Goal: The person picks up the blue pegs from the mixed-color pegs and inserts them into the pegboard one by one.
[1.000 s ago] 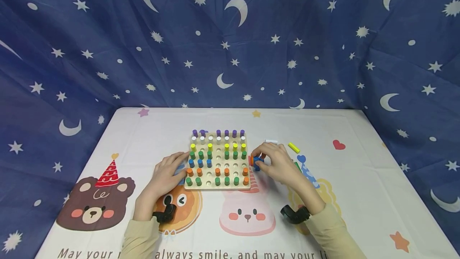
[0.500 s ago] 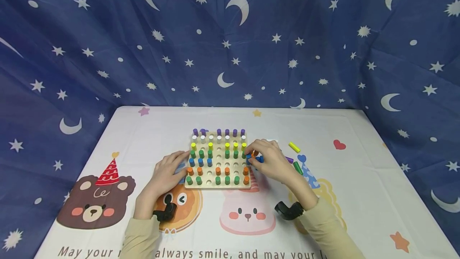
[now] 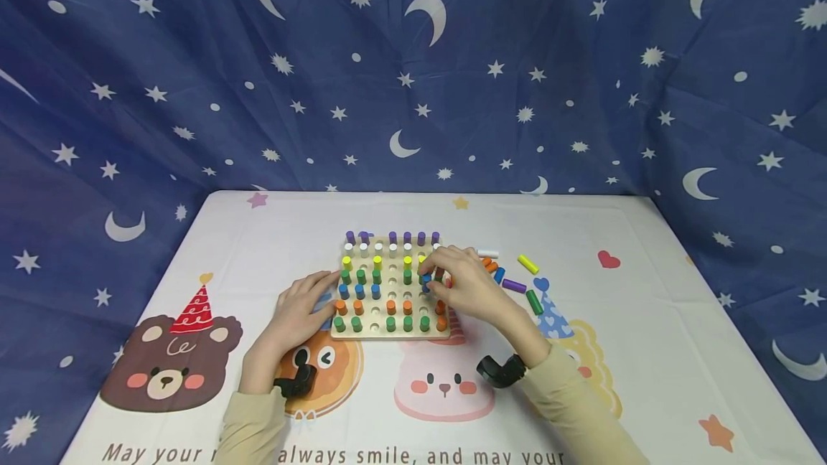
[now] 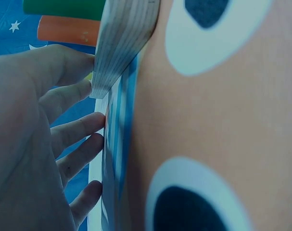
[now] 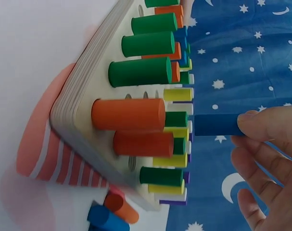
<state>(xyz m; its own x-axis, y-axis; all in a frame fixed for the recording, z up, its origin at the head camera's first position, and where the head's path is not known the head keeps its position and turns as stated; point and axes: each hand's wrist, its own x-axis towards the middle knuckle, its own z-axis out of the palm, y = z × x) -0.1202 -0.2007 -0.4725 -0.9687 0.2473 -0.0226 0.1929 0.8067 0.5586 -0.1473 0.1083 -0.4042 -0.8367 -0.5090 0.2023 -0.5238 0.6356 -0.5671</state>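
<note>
My right hand (image 3: pixel 468 284) pinches a blue peg (image 5: pixel 215 125) between thumb and fingertips, over the right part of a wooden pegboard (image 3: pixel 362 336). In the right wrist view the peg points at the board and its lower end is free of any hole. Rows of purple, white, yellow, green, blue and orange pegs stand upright in the board, with gaps in several rows. My left hand (image 3: pixel 298 314) lies at the board's left side with fingers spread. Its thumb and index fingertips touch the board's edge in the left wrist view.
Loose pegs lie right of the board: a white peg (image 3: pixel 487 254), a yellow peg (image 3: pixel 528 264), a purple peg (image 3: pixel 514 285), a green peg (image 3: pixel 534 302), a blue peg (image 3: pixel 500 275) and orange ones. A printed white cloth (image 3: pixel 678 350) covers the table, with a starry blue curtain (image 3: pixel 581 56) behind.
From the loose pegs beside the board, my right hand has moved left over its right columns, carrying the blue peg. More loose pegs now show behind it. The left hand has stayed put.
</note>
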